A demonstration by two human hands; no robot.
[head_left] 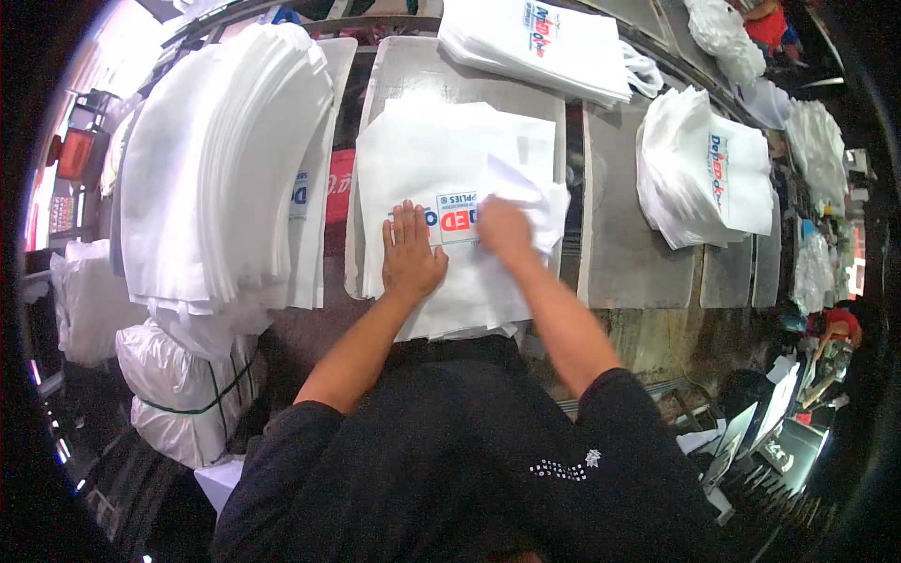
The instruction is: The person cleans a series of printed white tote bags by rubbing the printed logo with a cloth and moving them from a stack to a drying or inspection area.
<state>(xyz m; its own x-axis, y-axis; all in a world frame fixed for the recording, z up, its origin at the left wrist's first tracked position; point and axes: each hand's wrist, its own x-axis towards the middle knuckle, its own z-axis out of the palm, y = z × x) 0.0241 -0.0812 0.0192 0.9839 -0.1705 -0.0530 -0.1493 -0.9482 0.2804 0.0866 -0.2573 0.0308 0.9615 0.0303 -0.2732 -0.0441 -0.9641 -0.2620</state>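
A pile of white printed sheets (455,141), apparently fabric, lies on a grey board (404,66) in front of me. My left hand (412,255) rests flat on the print, fingers stretched out and slightly apart. My right hand (504,229) is at the right end of the print, blurred, with its fingers bent against a small, creased white piece (507,176). Whether it grips that piece I cannot tell.
A fanned stack of white sheets (206,169) stands left, above a wrapped bundle (169,403) with green straps. Folded white bags (516,47) lie behind, another stack (694,178) at right. More boards (638,277) line the bench. Clutter crowds the far right.
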